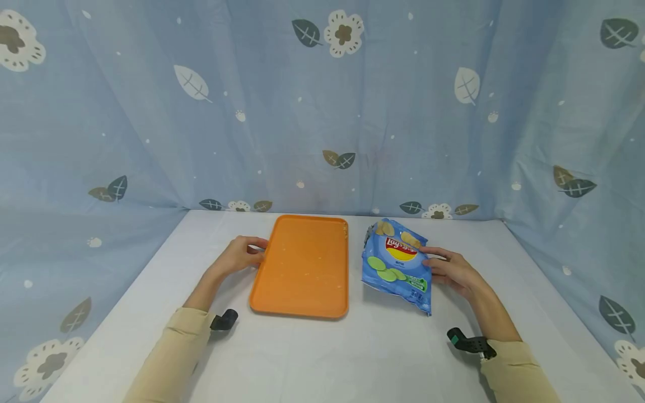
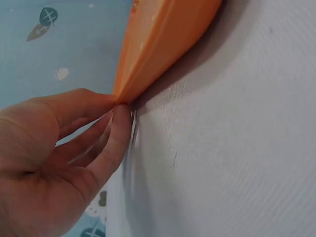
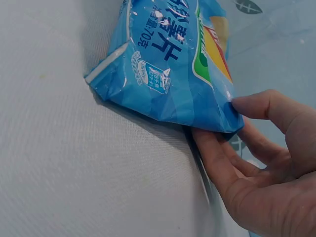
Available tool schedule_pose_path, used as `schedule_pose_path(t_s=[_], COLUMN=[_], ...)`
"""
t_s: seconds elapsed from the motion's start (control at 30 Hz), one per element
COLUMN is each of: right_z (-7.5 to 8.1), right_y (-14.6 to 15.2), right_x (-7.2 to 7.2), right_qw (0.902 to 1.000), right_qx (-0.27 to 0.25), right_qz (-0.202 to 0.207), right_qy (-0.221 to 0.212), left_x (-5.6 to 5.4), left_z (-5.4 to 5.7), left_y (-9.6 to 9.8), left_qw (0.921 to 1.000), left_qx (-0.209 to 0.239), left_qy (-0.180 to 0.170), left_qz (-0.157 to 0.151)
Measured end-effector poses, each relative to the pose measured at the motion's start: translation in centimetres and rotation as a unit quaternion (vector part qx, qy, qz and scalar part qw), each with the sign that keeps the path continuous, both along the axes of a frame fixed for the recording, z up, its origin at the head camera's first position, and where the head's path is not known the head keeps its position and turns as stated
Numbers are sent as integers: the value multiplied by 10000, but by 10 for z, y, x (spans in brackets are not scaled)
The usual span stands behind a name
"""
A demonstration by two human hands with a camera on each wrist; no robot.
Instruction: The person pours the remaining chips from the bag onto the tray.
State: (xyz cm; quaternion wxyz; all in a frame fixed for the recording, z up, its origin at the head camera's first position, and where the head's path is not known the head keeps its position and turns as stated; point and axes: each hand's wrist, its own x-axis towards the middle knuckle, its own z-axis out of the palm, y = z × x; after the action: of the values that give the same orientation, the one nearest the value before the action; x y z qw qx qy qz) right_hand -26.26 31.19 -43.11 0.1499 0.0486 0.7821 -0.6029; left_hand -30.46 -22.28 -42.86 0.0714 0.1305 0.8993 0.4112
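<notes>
An orange tray (image 1: 303, 266) lies on the white table, its long sides running away from me. At its left side, my left hand (image 1: 241, 254) pinches the rim; the left wrist view shows the thumb and a finger of that hand (image 2: 64, 153) meeting at the edge of the tray (image 2: 173, 34). To the right of the tray is a blue bag of Lay's potato chips (image 1: 385, 280), tilted with its front toward me. My right hand (image 1: 453, 271) grips its right edge. In the right wrist view, the thumb presses the front of the bag (image 3: 163, 94) while other fingers reach underneath.
The white table (image 1: 312, 358) is bordered at the back and sides by a blue curtain (image 1: 282, 112) printed with leaves and flowers. A black wrist mount sits on each forearm, the left one (image 1: 224, 320) near the tray's front left corner.
</notes>
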Motion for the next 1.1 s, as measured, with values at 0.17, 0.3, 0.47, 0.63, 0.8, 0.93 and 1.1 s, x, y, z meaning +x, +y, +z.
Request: schedule_pose_path(t_s=[0.17,0.3,0.47,0.63,0.8,0.93,1.1], right_z=[1,1,0,-1,-3,-5,-6], right_y=[-1,-1,-3,-3,-1,0,0], right_x=[1,2,2,0,-1,-2,-1], right_qw=[9999,9998,9998,9999,9998,9996,9987], right_qx=[-140,-167,-96,-119,-191,-297,-500], right_qz=[-9,112,186,83,-13,-23,-62], right_qy=[-12,51,75,31,-40,-32,-64], left_x=[2,2,0,-2,-3,-2,-1], left_z=[-1,-1,-1,-1,-2,-3,-2], left_y=[3,5,10,13,13,13,16], left_qw=[9998,9998,9996,9992,9993,9995,9995], left_qx=[163,162,236,270,246,157,3], left_qy=[-91,-94,-164,-288,-269,-256,-291], left_qz=[-32,-55,-48,12,-35,-24,74])
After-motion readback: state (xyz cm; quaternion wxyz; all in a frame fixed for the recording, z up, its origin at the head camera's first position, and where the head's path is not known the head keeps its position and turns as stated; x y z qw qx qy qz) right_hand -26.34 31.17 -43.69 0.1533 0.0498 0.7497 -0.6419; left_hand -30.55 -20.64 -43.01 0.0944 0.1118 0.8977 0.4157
